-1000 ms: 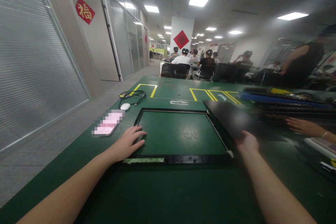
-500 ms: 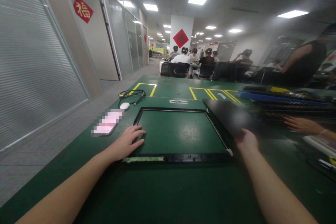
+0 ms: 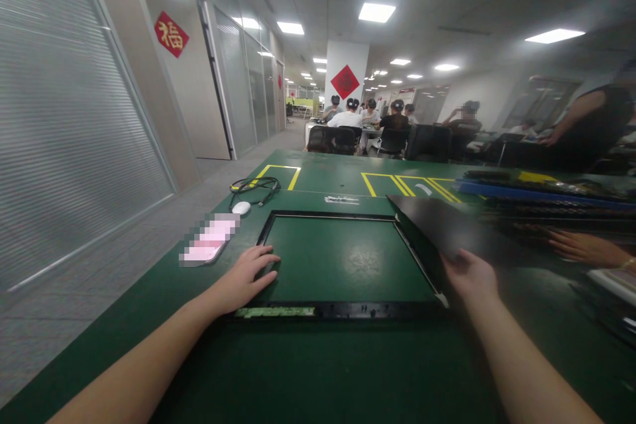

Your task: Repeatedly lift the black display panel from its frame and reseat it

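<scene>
A black rectangular frame (image 3: 348, 311), perhaps a monitor bezel, lies flat on the green table (image 3: 338, 371) in front of me. Along its near edge runs a green strip (image 3: 275, 312). Across the frame's left side rests my left hand (image 3: 251, 276), its fingers apart and not wrapped around anything. My right hand (image 3: 470, 273) grips the near left edge of a thin black panel (image 3: 447, 228), thumb on top. The panel is tilted, beside and partly over the frame's right side. Fingers beneath the panel are hidden.
Left of the frame are a phone (image 3: 211, 238), a white mouse-like object (image 3: 241, 208) and a coiled black cable (image 3: 256, 189). Another person's hand (image 3: 586, 246) reaches in at right, near stacked dark parts (image 3: 571, 209) and a blue tray (image 3: 527, 189). People sit farther back.
The whole view has shifted slightly, so everything sits a little lower in it. Both hands keep their places on the frame and the panel, and the panel's tilt differs slightly.
</scene>
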A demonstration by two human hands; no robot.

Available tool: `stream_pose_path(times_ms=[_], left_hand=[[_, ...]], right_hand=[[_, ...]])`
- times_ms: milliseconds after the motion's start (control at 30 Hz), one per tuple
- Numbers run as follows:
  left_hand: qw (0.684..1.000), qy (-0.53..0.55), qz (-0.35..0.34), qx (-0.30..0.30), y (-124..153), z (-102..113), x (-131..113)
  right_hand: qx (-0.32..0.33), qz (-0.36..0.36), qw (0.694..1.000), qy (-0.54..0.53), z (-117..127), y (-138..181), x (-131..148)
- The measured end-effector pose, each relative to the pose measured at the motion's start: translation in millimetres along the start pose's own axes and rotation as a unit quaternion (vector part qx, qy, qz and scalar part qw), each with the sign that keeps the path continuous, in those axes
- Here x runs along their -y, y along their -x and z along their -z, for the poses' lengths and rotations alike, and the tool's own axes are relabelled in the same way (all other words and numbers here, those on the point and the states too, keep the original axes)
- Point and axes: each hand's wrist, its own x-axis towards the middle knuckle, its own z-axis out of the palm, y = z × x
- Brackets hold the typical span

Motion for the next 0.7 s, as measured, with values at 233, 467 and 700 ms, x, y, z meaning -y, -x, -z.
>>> stream_pose_path(times_ms=[233,467,700], left_hand=[[0.999,0.007,0.036,-0.025,0,8,-8],[0.983,0.109,0.084,-0.124,-1,16,-7],[0.909,0.297,0.168,-0.241,-4,20,-3]], right_hand=[[0.018,0.052,0.998,-0.007,-11,16,4],[0.075,0.039,0.996,0.010,-19,32,4],[0.133,0.012,0.990,0.049,-22,48,-3]])
